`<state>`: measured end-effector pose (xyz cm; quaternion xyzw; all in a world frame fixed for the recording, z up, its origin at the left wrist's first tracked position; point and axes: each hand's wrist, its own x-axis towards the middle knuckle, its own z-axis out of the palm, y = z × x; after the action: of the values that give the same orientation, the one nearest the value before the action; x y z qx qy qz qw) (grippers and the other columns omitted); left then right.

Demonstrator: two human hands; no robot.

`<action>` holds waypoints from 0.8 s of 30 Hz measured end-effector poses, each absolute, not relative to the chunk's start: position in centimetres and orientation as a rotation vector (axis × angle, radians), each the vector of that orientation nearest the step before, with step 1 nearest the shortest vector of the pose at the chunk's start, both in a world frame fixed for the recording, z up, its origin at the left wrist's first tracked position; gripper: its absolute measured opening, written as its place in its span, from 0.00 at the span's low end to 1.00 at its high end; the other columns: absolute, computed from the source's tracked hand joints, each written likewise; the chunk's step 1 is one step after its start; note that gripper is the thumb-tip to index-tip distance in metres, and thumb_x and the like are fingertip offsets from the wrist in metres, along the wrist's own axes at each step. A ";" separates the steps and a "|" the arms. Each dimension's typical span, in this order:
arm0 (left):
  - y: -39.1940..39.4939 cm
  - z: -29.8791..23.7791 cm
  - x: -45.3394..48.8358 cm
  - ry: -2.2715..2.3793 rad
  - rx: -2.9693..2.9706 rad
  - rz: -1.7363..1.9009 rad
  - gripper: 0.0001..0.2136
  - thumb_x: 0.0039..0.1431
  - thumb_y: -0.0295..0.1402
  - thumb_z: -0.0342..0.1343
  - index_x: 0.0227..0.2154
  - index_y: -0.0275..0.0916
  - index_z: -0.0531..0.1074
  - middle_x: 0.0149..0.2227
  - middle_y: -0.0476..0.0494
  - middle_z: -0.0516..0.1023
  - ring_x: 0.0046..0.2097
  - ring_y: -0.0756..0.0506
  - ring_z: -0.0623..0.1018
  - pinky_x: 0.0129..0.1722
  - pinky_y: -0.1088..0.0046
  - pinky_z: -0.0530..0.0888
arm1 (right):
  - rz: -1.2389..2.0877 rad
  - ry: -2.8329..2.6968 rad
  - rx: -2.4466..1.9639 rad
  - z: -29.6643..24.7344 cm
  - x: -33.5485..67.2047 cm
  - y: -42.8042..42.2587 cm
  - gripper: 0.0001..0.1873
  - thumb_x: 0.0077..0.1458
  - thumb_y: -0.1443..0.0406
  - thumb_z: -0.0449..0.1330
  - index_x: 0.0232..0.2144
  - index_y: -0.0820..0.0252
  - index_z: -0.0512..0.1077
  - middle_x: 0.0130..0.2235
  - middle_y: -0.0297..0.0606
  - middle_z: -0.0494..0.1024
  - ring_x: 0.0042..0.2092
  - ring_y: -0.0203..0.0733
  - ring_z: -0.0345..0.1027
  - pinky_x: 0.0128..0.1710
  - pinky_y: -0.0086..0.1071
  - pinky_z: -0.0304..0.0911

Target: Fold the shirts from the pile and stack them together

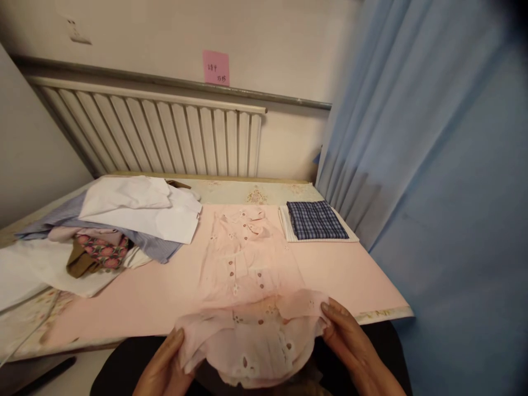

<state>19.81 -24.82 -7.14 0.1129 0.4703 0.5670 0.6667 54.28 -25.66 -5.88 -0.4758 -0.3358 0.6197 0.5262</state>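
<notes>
A thin pale pink dress (247,280) with brown buttons and cut-out embroidery lies spread on a pink cloth, its collar end toward the wall. Its lower part hangs over the near edge of the table. My left hand (167,357) pinches the dress at the left of its hem, and the fingers are partly hidden by fabric. At the right of the hem, my right hand (346,333) grips the dress between thumb and fingers. Between both hands the hem sags in a scalloped curve above my lap.
A heap of crumpled clothes (136,214) lies on the left. Toward the back right sits a folded dark plaid cloth (317,220) on a cream folded one (284,223). A blue curtain (416,181) hangs along the right side. Behind the table are a radiator (177,132) and a pink note (216,67).
</notes>
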 end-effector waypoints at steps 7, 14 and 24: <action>-15.7 -6.7 19.8 0.855 0.174 1.321 0.07 0.59 0.24 0.49 0.38 0.34 0.71 0.35 0.43 0.80 0.35 0.48 0.80 0.33 0.73 0.79 | 1.455 -0.500 -0.964 -6.1 53.3 -15.8 0.13 0.42 0.64 0.70 0.28 0.59 0.69 0.26 0.31 0.73 0.26 0.34 0.68 0.25 0.26 0.66; -9.7 -9.7 21.2 1.131 0.554 1.392 0.15 0.62 0.39 0.47 0.44 0.34 0.67 0.47 0.31 0.75 0.48 0.43 0.78 0.51 0.59 0.73 | 1.218 -0.686 -1.232 -9.3 51.8 -9.0 0.16 0.53 0.57 0.59 0.41 0.61 0.70 0.37 0.42 0.78 0.40 0.44 0.75 0.42 0.39 0.71; -16.1 -18.0 22.2 1.435 2.754 0.667 0.22 0.59 0.25 0.46 0.58 0.40 0.64 0.61 0.40 0.67 0.63 0.40 0.63 0.60 0.54 0.64 | 0.006 -2.398 -1.324 -16.0 52.1 -17.2 0.29 0.51 0.74 0.51 0.57 0.60 0.65 0.59 0.46 0.68 0.62 0.49 0.55 0.62 0.49 0.53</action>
<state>22.24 -16.12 -18.04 0.8669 0.4518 0.2099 -0.0171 52.09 -17.20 -15.97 -0.4737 -0.8577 0.0021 0.1996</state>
